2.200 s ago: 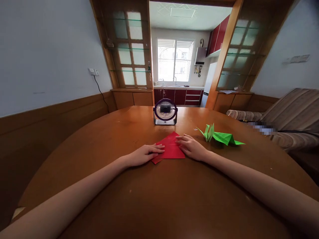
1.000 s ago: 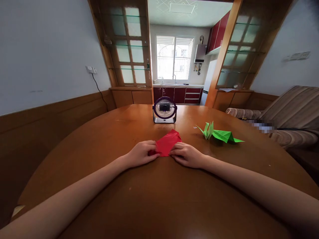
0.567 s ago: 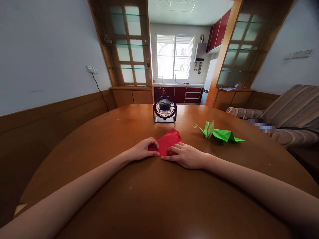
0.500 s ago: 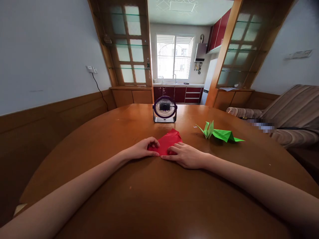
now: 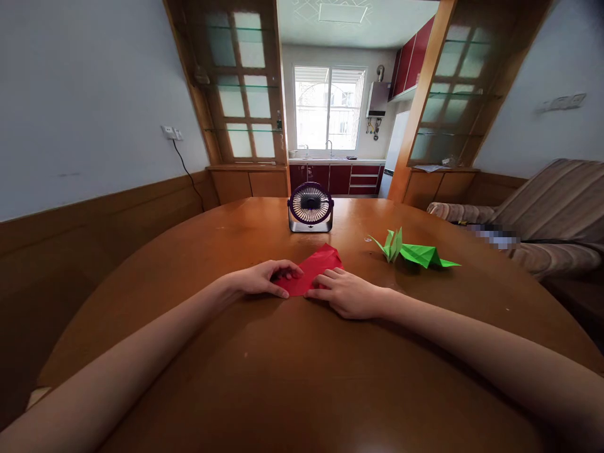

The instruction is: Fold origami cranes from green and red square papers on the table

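Head view. Landmark: small round purple-framed desk fan (image 5: pixel 310 207), standing upright at the far middle of the brown wooden round worktop (image 5: pixel 302 377).

Folded red paper sheet (image 5: pixel 312 269) lies on the worktop just in front of the fan, on the person's side, with a gap between them. Its far corner points toward the fan and looks slightly lifted; its near edge is under the fingers.

Left hand (image 5: pixel 262 278): in front of the fan and a little left of it, fingers curled over the left near edge of the red paper, thumb beneath; it pinches that edge.

Right hand (image 5: pixel 343 290): in front of the fan and a little right, palm down, fingers spread loosely and flat, fingertips pressing the right near part of the red paper onto the worktop. Not gripping.

Two folded bright green paper figures (image 5: pixel 411 253) lie right of the fan, well apart from both hands.

Striped brown sofa (image 5: pixel 542 214) stands beyond the worktop, far right of the fan.
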{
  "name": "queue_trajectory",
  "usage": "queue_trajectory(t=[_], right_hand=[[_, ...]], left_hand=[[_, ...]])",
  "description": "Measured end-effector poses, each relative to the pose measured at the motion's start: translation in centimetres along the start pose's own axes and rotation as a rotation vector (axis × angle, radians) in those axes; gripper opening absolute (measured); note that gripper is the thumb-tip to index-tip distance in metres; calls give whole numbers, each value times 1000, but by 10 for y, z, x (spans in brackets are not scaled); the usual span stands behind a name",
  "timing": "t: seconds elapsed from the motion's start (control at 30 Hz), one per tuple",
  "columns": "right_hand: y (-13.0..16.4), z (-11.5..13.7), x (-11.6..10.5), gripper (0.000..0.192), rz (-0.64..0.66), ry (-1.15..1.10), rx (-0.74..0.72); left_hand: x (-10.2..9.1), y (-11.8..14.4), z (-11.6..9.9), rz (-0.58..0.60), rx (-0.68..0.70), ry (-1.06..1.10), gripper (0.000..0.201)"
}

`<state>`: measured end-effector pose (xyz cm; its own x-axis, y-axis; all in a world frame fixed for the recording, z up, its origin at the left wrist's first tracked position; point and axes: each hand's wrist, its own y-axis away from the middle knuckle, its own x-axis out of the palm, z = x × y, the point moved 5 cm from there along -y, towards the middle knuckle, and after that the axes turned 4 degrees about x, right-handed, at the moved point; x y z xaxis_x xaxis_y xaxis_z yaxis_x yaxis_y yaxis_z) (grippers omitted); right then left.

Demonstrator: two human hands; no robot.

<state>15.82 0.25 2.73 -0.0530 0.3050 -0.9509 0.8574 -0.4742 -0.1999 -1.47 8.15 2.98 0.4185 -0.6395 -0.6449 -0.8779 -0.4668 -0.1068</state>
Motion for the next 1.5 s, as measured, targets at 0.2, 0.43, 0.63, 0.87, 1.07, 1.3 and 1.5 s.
queue_trajectory(t=[0.2, 0.43, 0.63, 0.87, 1.07, 1.3, 1.5], right_hand=[[7, -5, -3, 39, -49, -110, -14], [8, -8, -6, 40, -80, -189, -39], [9, -11, -2, 41, -118, -255, -12], [17, -20, 3, 34, -215, -400, 48], [21, -29, 1, 29, -329, -569, 127], [34, -71, 10, 33, -414, -462, 460], [32, -76, 21, 31, -256, -445, 450]], left_hand=[[2, 3, -7, -2, 21, -54, 40], [11, -1, -10, -139, -41, -177, 38], [17, -10, -12, -248, -89, -371, 40], [12, -6, -4, -155, -20, -146, 40], [4, 5, -2, -95, 13, -126, 33], [8, 11, -10, -71, 63, -148, 19], [16, 11, -29, -112, 184, -530, 21]])
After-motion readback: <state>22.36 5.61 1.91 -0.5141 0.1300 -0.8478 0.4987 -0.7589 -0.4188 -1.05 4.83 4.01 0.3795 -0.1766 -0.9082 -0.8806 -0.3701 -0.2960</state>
